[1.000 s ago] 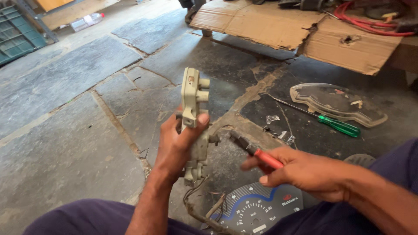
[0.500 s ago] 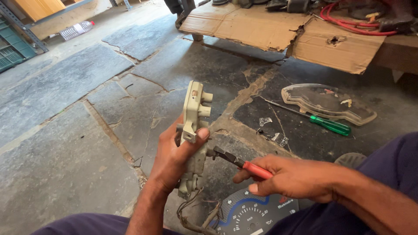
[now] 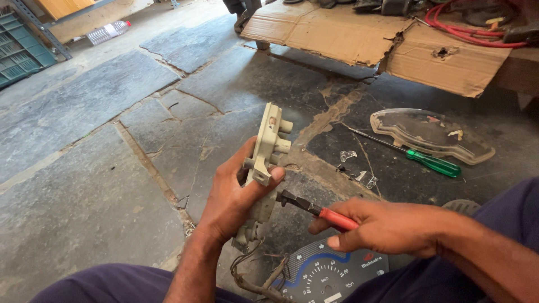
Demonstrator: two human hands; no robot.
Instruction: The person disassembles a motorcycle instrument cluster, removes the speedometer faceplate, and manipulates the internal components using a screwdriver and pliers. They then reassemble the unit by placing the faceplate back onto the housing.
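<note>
We count two hands at work in the lower middle of the frame, one tool between them and one part held up. Our left hand [image 3: 238,196] is clenched around a beige plastic housing [image 3: 268,147], thumb pressed across its lower front, so the housing stands nearly upright above the fist with two short round stubs poking out toward the right. A bundle of thin wires [image 3: 255,275] hangs from its underside down to the bottom edge of the frame. Our right hand [image 3: 387,227] grips a pair of red-handled pliers [image 3: 314,209], fingers wrapped over the red grip; the dark nose of the pliers points left and sits just beside the lower part of the housing, close under the left thumb, though we cannot tell whether it touches. Below the right hand, on the stone floor [image 3: 84,168], lies one blue and white gauge face [image 3: 331,275], partly covered by the wrist. In the right middle of the frame we see one green-handled screwdriver [image 3: 418,160] lying beside one clear plastic cover [image 3: 426,134], and a few small clear bits [image 3: 356,168] scattered near them. One sheet of torn cardboard [image 3: 370,42] spans the upper right, one plastic bottle [image 3: 109,32] rests at upper left, and one green crate [image 3: 19,47] shows at the left edge.
</note>
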